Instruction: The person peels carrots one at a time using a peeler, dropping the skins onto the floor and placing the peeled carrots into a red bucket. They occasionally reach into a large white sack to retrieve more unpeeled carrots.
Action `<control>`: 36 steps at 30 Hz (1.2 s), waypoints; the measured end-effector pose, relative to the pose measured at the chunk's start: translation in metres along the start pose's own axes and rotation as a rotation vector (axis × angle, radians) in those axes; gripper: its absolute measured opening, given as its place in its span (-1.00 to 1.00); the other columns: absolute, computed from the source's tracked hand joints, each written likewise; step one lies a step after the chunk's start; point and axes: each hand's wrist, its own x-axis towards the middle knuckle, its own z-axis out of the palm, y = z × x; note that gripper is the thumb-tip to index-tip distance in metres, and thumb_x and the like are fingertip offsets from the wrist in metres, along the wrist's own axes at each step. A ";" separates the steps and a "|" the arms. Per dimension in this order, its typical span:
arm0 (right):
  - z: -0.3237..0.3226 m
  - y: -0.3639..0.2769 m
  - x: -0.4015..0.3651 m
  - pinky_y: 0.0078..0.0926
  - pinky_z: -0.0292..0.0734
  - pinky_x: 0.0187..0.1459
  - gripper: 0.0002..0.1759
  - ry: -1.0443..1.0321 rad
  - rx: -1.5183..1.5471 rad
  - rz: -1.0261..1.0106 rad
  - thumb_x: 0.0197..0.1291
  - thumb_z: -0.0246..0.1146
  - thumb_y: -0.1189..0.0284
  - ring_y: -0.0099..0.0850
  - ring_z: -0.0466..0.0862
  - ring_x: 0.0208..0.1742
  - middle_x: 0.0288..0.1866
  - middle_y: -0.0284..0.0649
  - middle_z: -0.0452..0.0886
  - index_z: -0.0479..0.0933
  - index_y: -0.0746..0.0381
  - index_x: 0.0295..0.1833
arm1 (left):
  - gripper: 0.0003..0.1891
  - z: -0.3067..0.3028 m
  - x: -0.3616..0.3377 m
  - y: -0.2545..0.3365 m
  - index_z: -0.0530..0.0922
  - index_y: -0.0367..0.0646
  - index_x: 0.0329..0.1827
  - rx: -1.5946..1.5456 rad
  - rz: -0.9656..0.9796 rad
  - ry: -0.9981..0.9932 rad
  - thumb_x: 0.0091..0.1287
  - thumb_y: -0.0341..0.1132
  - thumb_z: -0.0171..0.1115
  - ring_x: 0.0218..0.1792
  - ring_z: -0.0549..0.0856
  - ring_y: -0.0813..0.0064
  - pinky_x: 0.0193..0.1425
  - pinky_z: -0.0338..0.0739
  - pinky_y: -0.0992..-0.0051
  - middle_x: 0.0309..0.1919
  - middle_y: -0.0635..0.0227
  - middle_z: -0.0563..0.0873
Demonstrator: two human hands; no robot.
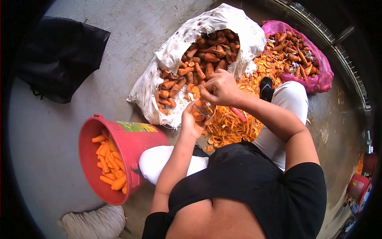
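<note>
In front of my knees, my left hand (191,124) is closed around a carrot (197,113), partly covered by my fingers. My right hand (221,88) is a fist just above and to the right of it. A thin, shiny, blurred shape shows between the hands; what the right fist grips is hidden. Beyond them a white sack (217,19) lies open, full of unpeeled carrots (211,57). Under and right of the hands spreads a heap of orange peelings and cut ends (232,129), with a narrow pinkish-red object (238,114) on it.
At my left a tilted red bucket (149,137) holds peeled carrots (113,161). A pink mesh sack (324,75) with brownish carrots lies at the far right. Black cloth or plastic (65,55) is at upper left, a pale sack (95,223) at lower left. Red buckets (357,187) stand far right.
</note>
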 end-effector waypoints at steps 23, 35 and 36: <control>-0.027 0.064 0.020 -0.49 0.43 -0.66 -0.50 -0.133 -0.175 0.619 0.22 0.09 0.05 -0.53 0.51 -0.78 -0.81 -0.31 0.52 0.70 0.12 -0.58 | -0.49 0.014 -0.019 -0.004 0.39 -0.18 0.21 0.140 -0.049 -0.176 0.48 0.04 -0.23 -0.65 0.49 0.56 -0.70 0.29 0.63 -0.46 0.30 0.56; -0.007 -0.007 -0.005 -0.39 0.25 -0.48 -0.67 0.002 0.028 -0.143 -0.03 0.27 0.38 -0.39 0.44 -0.63 -0.77 -0.37 0.47 0.44 0.14 -0.79 | -0.65 0.008 -0.001 -0.013 0.53 -0.07 -0.10 0.075 0.021 0.111 0.41 -0.01 -0.07 -0.49 0.62 0.56 -0.62 0.39 0.56 -0.39 0.46 0.66; -0.007 -0.008 -0.006 -0.39 0.25 -0.49 -0.66 0.003 0.018 -0.151 -0.03 0.26 0.39 -0.39 0.44 -0.63 -0.77 -0.37 0.47 0.42 0.14 -0.79 | -0.64 0.010 -0.001 -0.013 0.53 -0.08 -0.11 0.073 0.032 0.114 0.41 0.01 -0.07 -0.50 0.62 0.58 -0.64 0.38 0.59 -0.40 0.46 0.65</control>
